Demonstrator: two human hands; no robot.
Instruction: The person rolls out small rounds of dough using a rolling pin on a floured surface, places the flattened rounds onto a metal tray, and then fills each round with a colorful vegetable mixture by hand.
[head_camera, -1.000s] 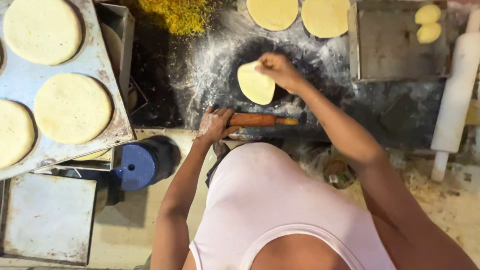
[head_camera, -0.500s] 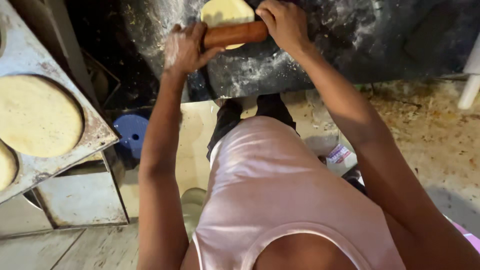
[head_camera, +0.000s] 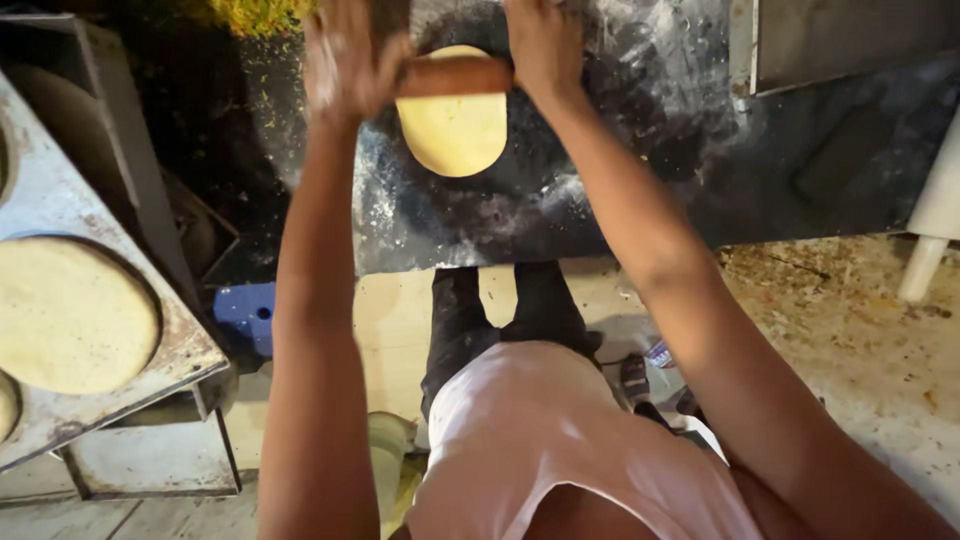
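A pale yellow dough round (head_camera: 455, 135) lies flat on the dark, floury worktop (head_camera: 600, 190). Across its far edge rests a brown wooden rolling pin (head_camera: 455, 77). My left hand (head_camera: 345, 60) presses on the pin's left end with fingers spread and blurred. My right hand (head_camera: 545, 45) presses on the pin's right end. Both arms stretch out straight over the worktop.
At the left a worn metal tray (head_camera: 190, 340) carries flat dough rounds (head_camera: 70, 315). A blue container (head_camera: 245, 315) stands on the floor below it. A metal tray (head_camera: 850, 40) sits at the top right, a white post (head_camera: 930, 230) at the right edge, and yellow crumbs (head_camera: 255, 15) at the top.
A second ago my right hand placed the dough round while my left held the pin alone. Both hands then came onto the pin and have pushed it forward over the round.
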